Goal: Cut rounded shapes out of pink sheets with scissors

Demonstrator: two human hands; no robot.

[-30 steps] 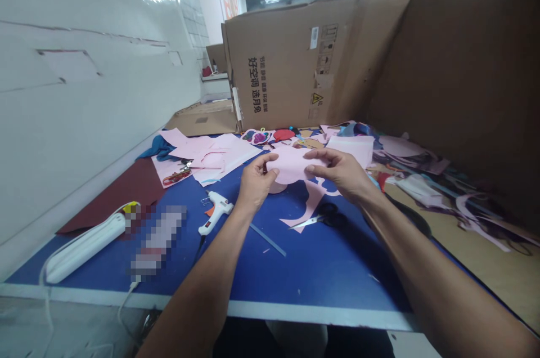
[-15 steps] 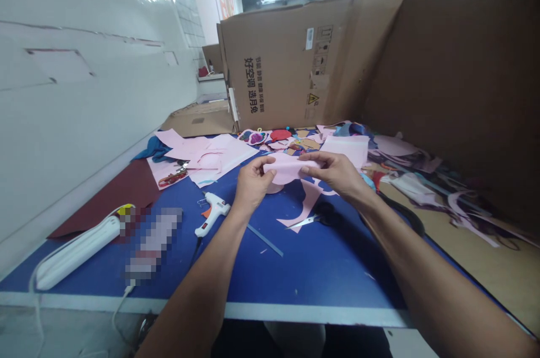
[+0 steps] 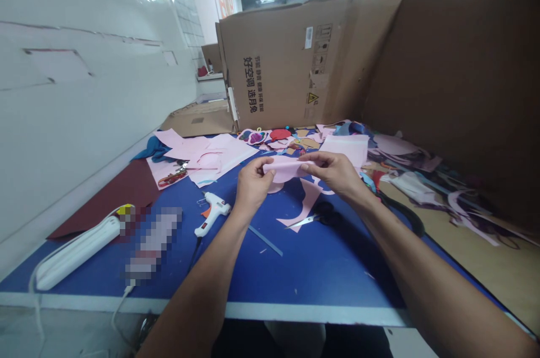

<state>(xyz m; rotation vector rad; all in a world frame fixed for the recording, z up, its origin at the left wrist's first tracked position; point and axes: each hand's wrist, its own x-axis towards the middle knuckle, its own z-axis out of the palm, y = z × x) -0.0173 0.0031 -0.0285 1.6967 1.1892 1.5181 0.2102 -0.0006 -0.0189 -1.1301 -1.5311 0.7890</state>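
Both hands hold a pink paper cutout (image 3: 286,169) above the blue table (image 3: 304,268). My left hand (image 3: 252,186) pinches its left edge, fingers closed on it. My right hand (image 3: 335,173) pinches its right side from above. The sheet is bent over between them. Below the hands lie a pink paper offcut (image 3: 307,204) and black-handled scissors (image 3: 320,215). A white glue gun (image 3: 212,213) lies left of my left wrist.
Pink sheets (image 3: 211,156) and coloured scraps (image 3: 274,137) cover the table's far side. A white power strip (image 3: 71,259) sits front left beside a dark red sheet (image 3: 118,195). Cardboard walls (image 3: 295,59) stand behind and to the right, with paper scraps (image 3: 422,178) on the right.
The pink cutout has been folded over, from lying flat and wide between the hands to a narrower bent shape. The hands have drawn slightly closer together.
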